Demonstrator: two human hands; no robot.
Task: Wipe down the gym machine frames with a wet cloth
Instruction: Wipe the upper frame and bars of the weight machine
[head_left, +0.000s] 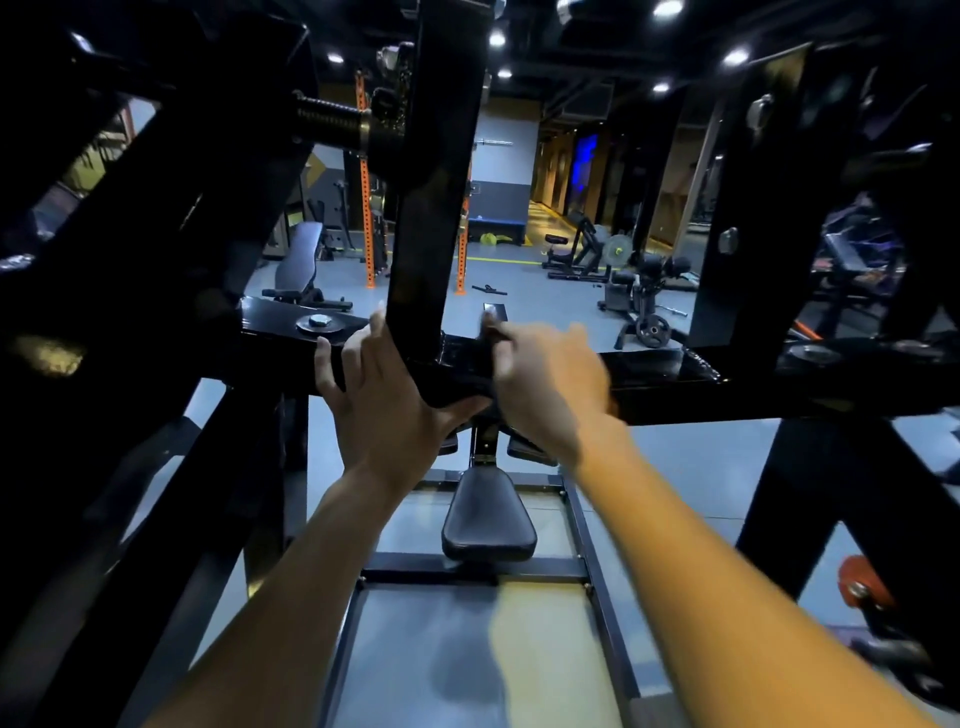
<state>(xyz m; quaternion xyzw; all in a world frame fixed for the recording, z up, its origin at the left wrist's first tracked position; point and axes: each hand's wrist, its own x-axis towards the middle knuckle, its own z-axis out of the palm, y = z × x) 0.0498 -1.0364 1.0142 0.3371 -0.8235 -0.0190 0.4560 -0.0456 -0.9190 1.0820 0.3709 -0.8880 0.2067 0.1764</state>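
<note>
Mid-wipe, by judgement. Left hand (379, 395) open, fingers spread, braced against black upright (441, 208) at crossbar (654, 371) junction. Right hand (545, 379) blurred on crossbar; grip unclear, cloth not discernible. Remaining frame members apparently pending.

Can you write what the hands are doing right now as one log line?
left hand: braced on black crossbar | right hand: blurred, on dark cloth | seat pad: below

Dim, ceiling spotlights (667, 8) glare overhead — right hand (545, 384) motion-blurred, edges bowed.
</note>
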